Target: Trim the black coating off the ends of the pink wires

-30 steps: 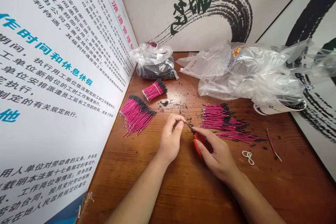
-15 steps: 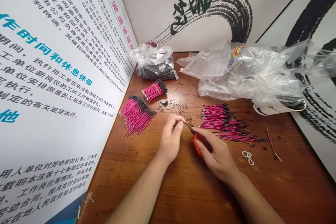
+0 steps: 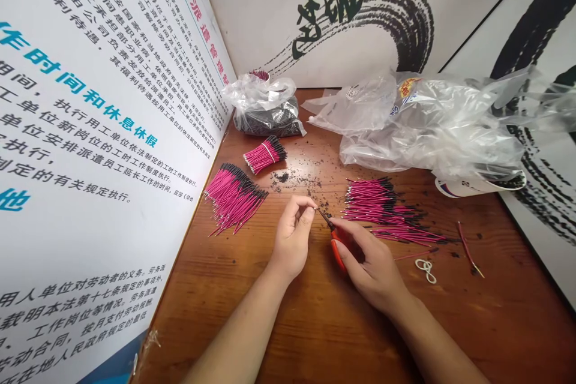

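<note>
1. My left hand [image 3: 292,240] rests over the middle of the wooden worktop [image 3: 234,324], thumb and forefinger pressed together at the tips, pinching a thin strand [image 3: 315,209] too small for me to make out clearly.
2. My right hand [image 3: 373,267] is just beside it at 3 o'clock, its fingers [image 3: 355,234] curled around a pair of orange-handled snips [image 3: 338,252]. The dark tips of the snips point toward 11 o'clock and end just beside my left fingertips.
3. With my hands as the clock's centre, a loose heap of pink wires with black ends [image 3: 234,201] lies at 9 o'clock, and a smaller bundle of the same wires, held by a white band [image 3: 265,155], lies at 10 o'clock.
4. A second loose heap of wires [image 3: 382,207] lies at 2 o'clock, close to my right fingers.
5. A single wire with a bare tip [image 3: 468,250] lies well apart at 3 o'clock, past two white rubber bands [image 3: 425,270].
6. Black crumbs [image 3: 294,183] are scattered at 12 o'clock.
7. A clear plastic bag of black bits [image 3: 269,121] sits at 11 o'clock. Crumpled clear bags [image 3: 432,126] lie at 1 o'clock, partly over a white paper cup [image 3: 479,186].
8. A printed poster board [image 3: 103,132] stands along the worktop's edge at 9 o'clock, and a brush-painted panel [image 3: 360,18] rises behind everything at 12 o'clock.
</note>
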The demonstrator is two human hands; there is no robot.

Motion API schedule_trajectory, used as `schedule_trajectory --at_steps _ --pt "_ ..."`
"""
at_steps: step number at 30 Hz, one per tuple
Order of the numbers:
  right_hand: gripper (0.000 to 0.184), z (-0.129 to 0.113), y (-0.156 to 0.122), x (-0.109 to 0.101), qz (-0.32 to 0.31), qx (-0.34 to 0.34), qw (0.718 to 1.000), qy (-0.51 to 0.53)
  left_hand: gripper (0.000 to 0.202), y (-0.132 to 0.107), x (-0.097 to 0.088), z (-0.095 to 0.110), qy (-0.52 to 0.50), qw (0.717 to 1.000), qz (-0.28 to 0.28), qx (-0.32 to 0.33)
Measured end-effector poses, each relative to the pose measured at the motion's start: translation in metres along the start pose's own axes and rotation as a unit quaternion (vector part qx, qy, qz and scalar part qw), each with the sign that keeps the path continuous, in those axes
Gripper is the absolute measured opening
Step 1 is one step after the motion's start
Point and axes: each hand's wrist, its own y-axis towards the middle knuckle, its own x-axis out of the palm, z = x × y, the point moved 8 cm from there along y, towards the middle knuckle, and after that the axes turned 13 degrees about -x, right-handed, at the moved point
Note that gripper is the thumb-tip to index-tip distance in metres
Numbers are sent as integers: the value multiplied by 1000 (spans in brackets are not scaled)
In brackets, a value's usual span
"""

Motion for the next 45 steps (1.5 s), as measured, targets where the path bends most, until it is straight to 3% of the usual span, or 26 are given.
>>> schedule_trajectory --at_steps 45 --pt "28 4 -3 -1 3 18 1000 -15 12 -1 1 -3 15 1000 0 -10"
